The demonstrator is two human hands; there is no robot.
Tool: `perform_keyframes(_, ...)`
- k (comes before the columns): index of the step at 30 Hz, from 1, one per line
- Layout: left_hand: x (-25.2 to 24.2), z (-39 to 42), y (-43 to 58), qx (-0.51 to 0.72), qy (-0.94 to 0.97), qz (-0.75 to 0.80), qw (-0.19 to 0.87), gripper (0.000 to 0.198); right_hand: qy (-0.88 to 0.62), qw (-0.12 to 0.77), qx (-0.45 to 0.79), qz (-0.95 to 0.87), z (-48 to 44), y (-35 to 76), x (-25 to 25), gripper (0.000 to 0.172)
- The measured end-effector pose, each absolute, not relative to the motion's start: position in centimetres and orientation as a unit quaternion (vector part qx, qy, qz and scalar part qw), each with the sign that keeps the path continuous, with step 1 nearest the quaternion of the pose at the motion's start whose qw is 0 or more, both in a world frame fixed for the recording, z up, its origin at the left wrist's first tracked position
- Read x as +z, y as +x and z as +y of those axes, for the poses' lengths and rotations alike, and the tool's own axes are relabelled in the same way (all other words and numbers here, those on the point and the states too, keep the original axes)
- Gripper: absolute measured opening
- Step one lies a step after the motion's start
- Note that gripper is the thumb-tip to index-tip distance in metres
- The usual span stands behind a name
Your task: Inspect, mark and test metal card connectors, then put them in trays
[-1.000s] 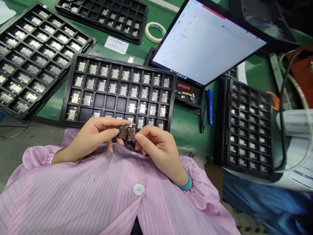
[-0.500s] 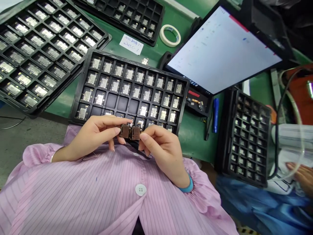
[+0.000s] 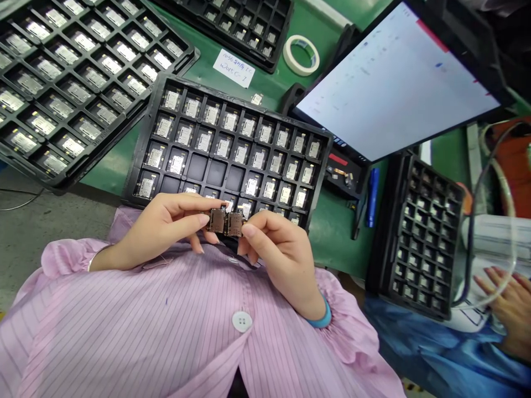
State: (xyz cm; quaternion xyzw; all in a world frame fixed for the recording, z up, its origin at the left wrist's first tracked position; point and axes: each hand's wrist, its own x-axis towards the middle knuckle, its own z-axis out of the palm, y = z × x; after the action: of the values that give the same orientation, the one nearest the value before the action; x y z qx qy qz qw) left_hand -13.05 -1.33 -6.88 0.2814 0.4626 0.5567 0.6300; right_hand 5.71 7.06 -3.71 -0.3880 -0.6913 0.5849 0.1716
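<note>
Between thumb and fingers, my left hand (image 3: 172,224) pinches a small brown-faced module (image 3: 216,220). A similar module (image 3: 234,224) is pinched by my right hand (image 3: 277,251). The two modules are side by side with a narrow gap, close in front of my shirt. Both hands are over the near edge of a black compartment tray (image 3: 327,166), which holds rows of small silvery modules. Several compartments in its third row have nothing in them. My fingers hide part of the nearest rows.
More filled trays stand at the left (image 3: 191,55), the back (image 3: 286,33) and the right (image 3: 384,232). A tape roll (image 3: 301,55), a handwritten label (image 3: 234,68), a loose module (image 3: 256,99), a screen (image 3: 394,77) and a blue marker (image 3: 372,196) surround the middle tray. Another person's hand (image 3: 508,298) is at far right.
The view has shifted slightly, moving the trays and screen within the picture. Both modules are still held, the right one a little lower than the left. The other person's hand has come further into view.
</note>
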Motion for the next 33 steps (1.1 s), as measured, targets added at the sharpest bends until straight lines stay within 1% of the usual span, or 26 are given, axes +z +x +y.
perform_keyframes(5, -7.1, -1.4, -13.1, 0.545, 0.282, 0.465, 0.638, 0.024, -0.386, 0.163, 0.579, -0.699, 6.9, 5.7, -3.7, 0.027)
perform_keyframes(8, -6.8, -1.6, -13.7, 0.532, 0.308, 0.506, 0.605, 0.024, -0.378, 0.158, 0.572, -0.711, 7.1, 5.5, -3.5, 0.026)
perform_keyframes(10, -6.3, -1.9, -14.5, 0.537, 0.335, 0.571, 0.523, 0.024, -0.386, 0.162, 0.553, -0.721, 7.5, 5.0, -3.3, 0.024)
perform_keyframes(12, -5.9, -2.3, -15.4, 0.538, 0.356, 0.655, 0.393, 0.023, -0.399, 0.172, 0.525, -0.732, 8.1, 4.1, -3.4, 0.024)
perform_keyframes(14, -5.9, -2.6, -16.1, 0.508, 0.374, 0.727, 0.272, 0.023, -0.41, 0.175, 0.497, -0.744, 8.9, 2.6, -3.8, 0.025)
perform_keyframes(15, -5.9, -2.6, -16.3, 0.483, 0.385, 0.752, 0.231, 0.023, -0.415, 0.174, 0.483, -0.751, 9.3, 1.8, -4.1, 0.025)
perform_keyframes(18, -6.6, -2.4, -16.2, 0.398, 0.422, 0.795, 0.175, 0.028, -0.435, 0.159, 0.42, -0.78, 10.2, -0.8, -5.0, 0.024)
perform_keyframes(21, -7.2, -2.0, -15.6, 0.329, 0.44, 0.825, 0.132, 0.03, -0.451, 0.123, 0.333, -0.819, 10.4, -2.9, -5.6, 0.025)
perform_keyframes(24, -7.3, -1.8, -15.0, 0.288, 0.457, 0.836, 0.096, 0.029, -0.458, 0.08, 0.25, -0.849, 10.3, -4.1, -5.8, 0.026)
perform_keyframes(26, -7.0, -1.9, -14.9, 0.27, 0.474, 0.834, 0.085, 0.029, -0.455, 0.073, 0.222, -0.859, 10.2, -4.1, -5.6, 0.028)
perform_keyframes(29, -6.7, -2.4, -15.1, 0.261, 0.495, 0.825, 0.076, 0.029, -0.45, 0.111, 0.226, -0.857, 10.6, -2.3, -4.7, 0.037)
perform_keyframes(31, -6.5, -2.9, -15.6, 0.271, 0.494, 0.824, 0.057, 0.03, -0.462, 0.173, 0.226, -0.84, 11.0, 0.4, -3.8, 0.039)
perform_keyframes(33, -6.4, -3.4, -16.4, 0.273, 0.471, 0.838, 0.021, 0.031, -0.488, 0.254, 0.206, -0.809, 11.5, 3.7, -3.2, 0.035)
